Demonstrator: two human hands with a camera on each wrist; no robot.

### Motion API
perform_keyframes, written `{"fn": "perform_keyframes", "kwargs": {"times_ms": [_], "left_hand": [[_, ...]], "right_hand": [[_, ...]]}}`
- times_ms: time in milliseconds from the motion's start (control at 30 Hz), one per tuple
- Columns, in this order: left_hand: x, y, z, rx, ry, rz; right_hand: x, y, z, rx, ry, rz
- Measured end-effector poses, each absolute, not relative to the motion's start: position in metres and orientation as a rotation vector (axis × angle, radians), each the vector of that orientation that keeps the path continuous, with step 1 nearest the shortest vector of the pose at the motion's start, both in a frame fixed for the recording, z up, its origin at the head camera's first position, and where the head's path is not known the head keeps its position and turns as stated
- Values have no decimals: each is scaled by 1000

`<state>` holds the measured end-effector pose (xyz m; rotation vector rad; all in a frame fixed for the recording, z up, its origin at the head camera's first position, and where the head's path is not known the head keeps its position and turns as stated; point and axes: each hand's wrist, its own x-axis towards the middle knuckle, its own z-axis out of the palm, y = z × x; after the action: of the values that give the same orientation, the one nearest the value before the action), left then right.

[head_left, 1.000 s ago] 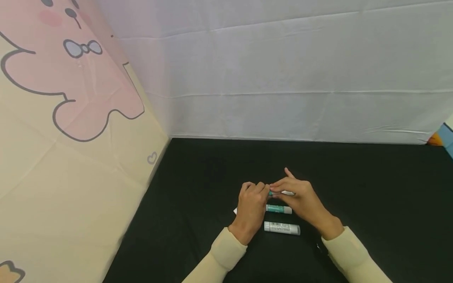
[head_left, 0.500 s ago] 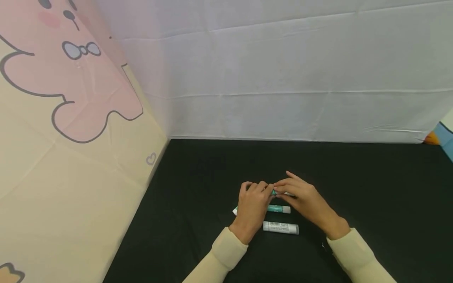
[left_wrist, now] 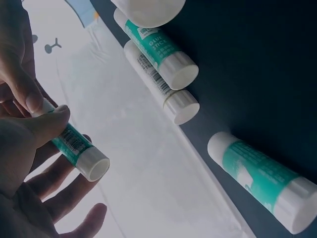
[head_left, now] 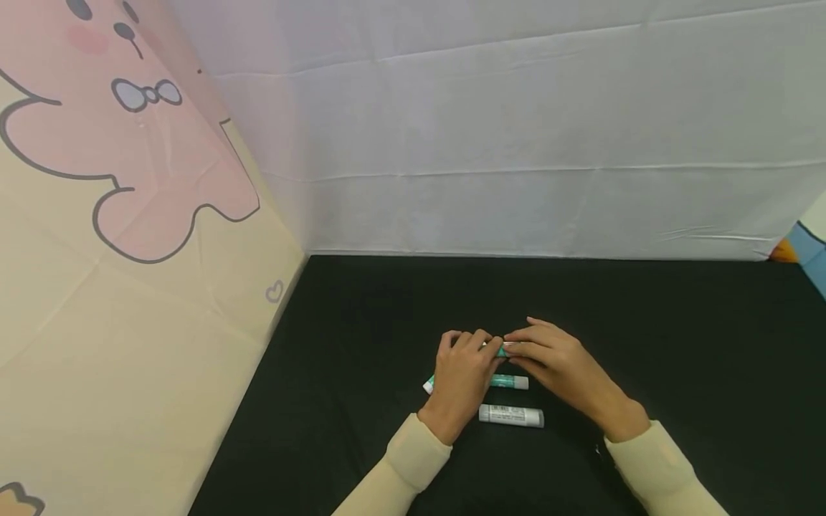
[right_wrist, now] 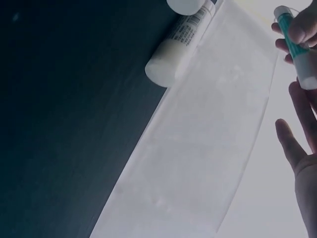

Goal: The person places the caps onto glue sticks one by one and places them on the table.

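My left hand [head_left: 461, 373] pinches a small green-and-white glue stick [left_wrist: 74, 144] between thumb and fingers, above the black table. At its other end my right hand [head_left: 558, 358] pinches the white part with thumb and fingertips; that end is mostly covered in the head view. In the left wrist view, the end of the stick facing the camera looks round and white. Below the hands lie a green-labelled glue stick [head_left: 510, 381] and, closer to me, a white-labelled glue stick [head_left: 512, 415]. Another green-and-white piece [head_left: 429, 385] pokes out left of my left wrist, mostly hidden.
Several glue sticks lie on the black tabletop [head_left: 361, 322], one a green glue stick [left_wrist: 262, 173] in the left wrist view. A white cloth wall [head_left: 490, 143] stands behind the table, and a printed cloth [head_left: 161, 301] hangs along the left.
My right hand and forearm have shifted a little to the right, and the white end that showed between its fingers is now covered. The left hand keeps its grip, moving only slightly.
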<state>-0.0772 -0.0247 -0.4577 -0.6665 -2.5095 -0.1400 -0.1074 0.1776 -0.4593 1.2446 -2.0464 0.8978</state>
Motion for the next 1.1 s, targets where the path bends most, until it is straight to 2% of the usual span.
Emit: {"fn": "perform_keyframes", "kwargs": {"times_ms": [1100], "left_hand": [[-81, 18, -463, -970, -2499, 94]], "right_hand": [[-101, 222, -457, 1032, -2109, 918]]}}
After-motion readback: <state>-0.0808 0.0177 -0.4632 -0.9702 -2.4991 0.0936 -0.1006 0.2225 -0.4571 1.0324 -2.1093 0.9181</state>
